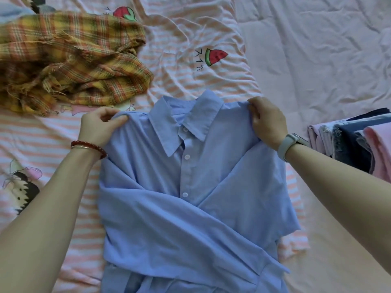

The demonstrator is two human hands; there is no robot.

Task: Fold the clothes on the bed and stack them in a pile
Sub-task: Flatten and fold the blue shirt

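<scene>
We see a crumpled plaid cloth [69,60] up and to the left of the blue shirt [190,197], which lies buttoned and face up on the striped sheet [53,132], sleeves crossed over its front. Our left hand [99,127] pinches the shirt's left shoulder with curled fingers, and our right hand [266,121] grips the right shoulder likewise. Right of the shirt sits the folded pile [355,142].
</scene>
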